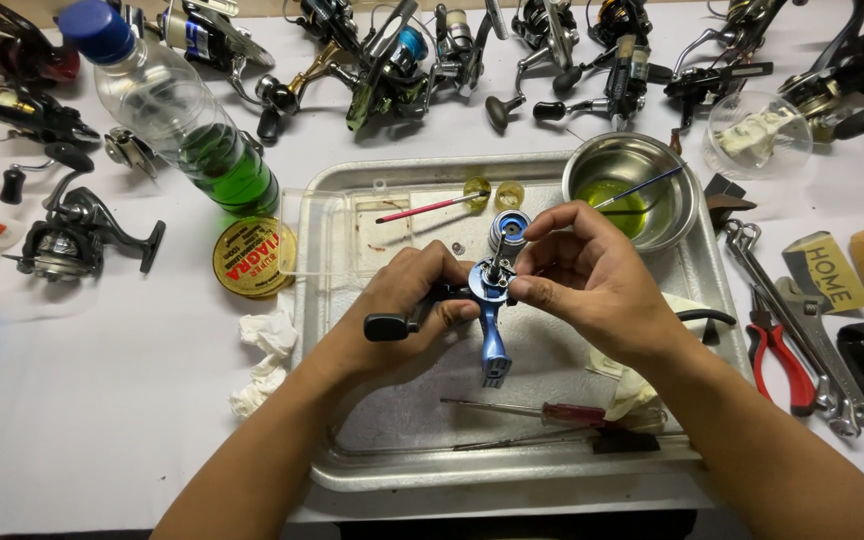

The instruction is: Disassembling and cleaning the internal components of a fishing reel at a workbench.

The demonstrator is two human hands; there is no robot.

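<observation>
Your two hands hold a blue fishing reel body above a metal tray in the middle of a crowded surface.

The reel body (492, 318) looks like a rigid metal part, compact and probably light, with a greasy sheen likely to make it slippery; its thin central shaft seems the fragile point, so the sturdy blue stem and the black handle knob (384, 326) are your safest holds. Your left hand (414, 305) is closed around the knob and crank on the left side, while your right hand (582, 275) pinches narrowly at the top of the shaft from the right. The reel hangs between both hands, just above the tray (352, 470), with a blue spool (508, 232) just beyond it and a red-handled screwdriver (542, 410) lying nearer you.
</observation>
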